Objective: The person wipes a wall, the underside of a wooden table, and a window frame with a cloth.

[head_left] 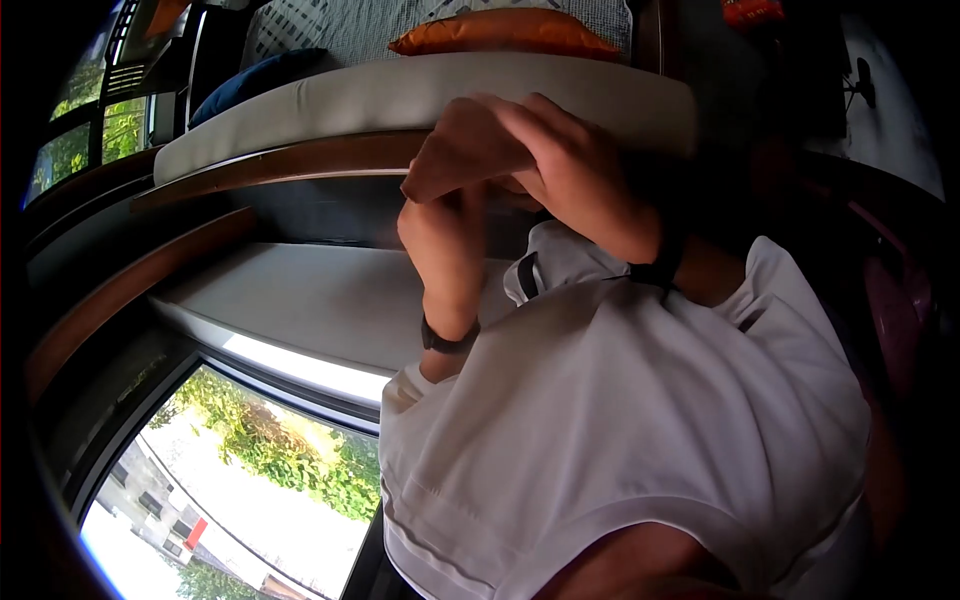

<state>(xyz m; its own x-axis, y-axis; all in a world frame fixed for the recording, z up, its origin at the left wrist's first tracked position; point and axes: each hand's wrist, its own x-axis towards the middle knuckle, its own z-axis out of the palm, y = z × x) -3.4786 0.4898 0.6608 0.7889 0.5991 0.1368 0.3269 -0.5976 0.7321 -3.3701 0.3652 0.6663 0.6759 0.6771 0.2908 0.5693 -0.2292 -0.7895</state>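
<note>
A reddish-brown, cloth-like piece (pixel 465 150) is held up in front of the white shirt, blurred at its edges. My right hand (pixel 575 165) grips its right side, with the fingers bent over it. Just below the piece is my left hand (pixel 445 235), close to or touching its lower edge; its fingers are hidden behind the piece. A dark band (pixel 450 340) is round the left wrist, and a black band (pixel 658 262) is round the right.
A long beige cushion (pixel 350 105) on a wooden-edged seat lies beyond the hands, with an orange pillow (pixel 505 35) and a dark blue pillow (pixel 250 85) behind it. At the lower left are a grey ledge (pixel 300 295) and a bright window (pixel 260 480).
</note>
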